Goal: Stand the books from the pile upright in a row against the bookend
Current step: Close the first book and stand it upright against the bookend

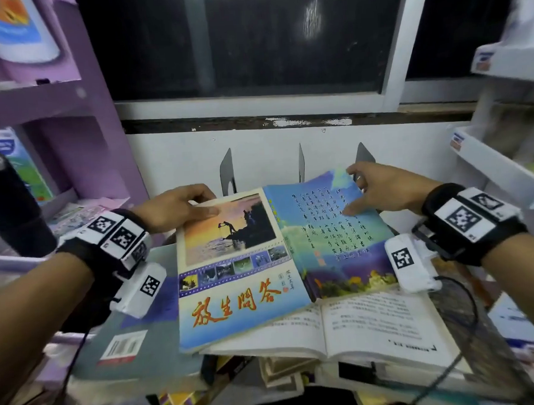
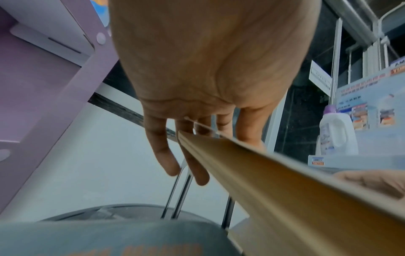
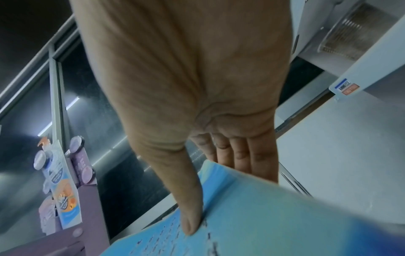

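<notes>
Blue paperback, splayed cover-up, is gripped at its far corners: left hand thumb on top with fingers under, right hand likewise. It sits atop an open book on the cluttered pile. Metal bookends stand behind against the white wall, under a dark window, purple shelving to the left.

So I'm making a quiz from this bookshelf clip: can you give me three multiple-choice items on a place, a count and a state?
1. Where does the open blue book lie?
A. on another open book
B. upright in the rack
C. on the purple shelf

2. How many metal dividers stand behind the books?
A. one
B. three
C. five

3. How is the blue book?
A. shut
B. open, covers up
C. open, pages up

Key: 1 A, white text pages show beneath it. 2 B, three plates rise by the wall. 3 B, both covers face up, left hand and right hand gripping its far edge.
</notes>
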The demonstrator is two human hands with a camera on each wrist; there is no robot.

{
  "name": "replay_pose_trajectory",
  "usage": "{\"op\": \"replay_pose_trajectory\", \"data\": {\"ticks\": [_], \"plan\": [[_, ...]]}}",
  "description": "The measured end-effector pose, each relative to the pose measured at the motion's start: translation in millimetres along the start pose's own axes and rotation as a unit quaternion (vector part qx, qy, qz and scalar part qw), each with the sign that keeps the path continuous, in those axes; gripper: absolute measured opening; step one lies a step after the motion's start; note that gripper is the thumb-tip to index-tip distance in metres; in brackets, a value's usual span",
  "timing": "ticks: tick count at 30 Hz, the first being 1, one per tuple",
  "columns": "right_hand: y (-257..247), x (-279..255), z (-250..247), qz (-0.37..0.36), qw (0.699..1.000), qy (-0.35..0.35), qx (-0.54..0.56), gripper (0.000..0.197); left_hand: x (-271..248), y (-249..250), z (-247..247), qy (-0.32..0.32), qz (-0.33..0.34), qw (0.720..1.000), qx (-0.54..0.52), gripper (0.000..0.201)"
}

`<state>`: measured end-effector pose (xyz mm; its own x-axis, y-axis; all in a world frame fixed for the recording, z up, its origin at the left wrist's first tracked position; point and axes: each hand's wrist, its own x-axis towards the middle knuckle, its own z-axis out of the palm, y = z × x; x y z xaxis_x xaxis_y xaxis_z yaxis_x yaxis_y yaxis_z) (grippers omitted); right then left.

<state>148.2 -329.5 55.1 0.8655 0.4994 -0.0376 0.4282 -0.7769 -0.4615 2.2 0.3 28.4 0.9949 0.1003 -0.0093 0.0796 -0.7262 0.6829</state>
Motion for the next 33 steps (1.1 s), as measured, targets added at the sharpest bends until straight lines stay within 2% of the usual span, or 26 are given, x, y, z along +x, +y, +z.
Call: {"op": "replay_pose_trajectory", "data": {"ticks": [2, 5, 7, 15, 20, 23, 27, 33], "plan": [[-7, -8, -6, -0.007, 1.0, 0.026, 0.013, 0.092, -4, 9, -8, 0.023, 0.016, 1.0, -0.008, 0.042], [-17, -22, -16, -0.015, 0.997, 0.066, 0.033, 0.089, -10, 22, -19, 0.073, 0.05, 0.996, -0.027, 0.016], [-22, -31, -22, -0.025, 0.994, 0.099, 0.033, 0.086, -18, 32, -24, 0.106, 0.073, 0.991, -0.042, 0.009], [-38, -54, -31, -0.072, 0.967, 0.199, 0.14, 0.061, -41, 64, -41, 0.216, 0.166, 0.948, -0.163, 0.018], [-49, -57, -31, -0.077, 0.946, 0.205, 0.24, 0.05, -41, 74, -38, 0.275, 0.207, 0.919, -0.193, 0.018], [-52, -54, -30, -0.098, 0.937, 0.196, 0.273, 0.063, -40, 81, -34, 0.283, 0.237, 0.907, -0.203, 0.019], [-65, -58, -28, -0.119, 0.928, 0.198, 0.292, 0.041, -36, 95, -27, 0.282, 0.266, 0.897, -0.212, 0.021], [-79, -61, -25, -0.149, 0.927, 0.189, 0.289, 0.037, -28, 116, -17, 0.272, 0.292, 0.893, -0.211, 0.022]]}}
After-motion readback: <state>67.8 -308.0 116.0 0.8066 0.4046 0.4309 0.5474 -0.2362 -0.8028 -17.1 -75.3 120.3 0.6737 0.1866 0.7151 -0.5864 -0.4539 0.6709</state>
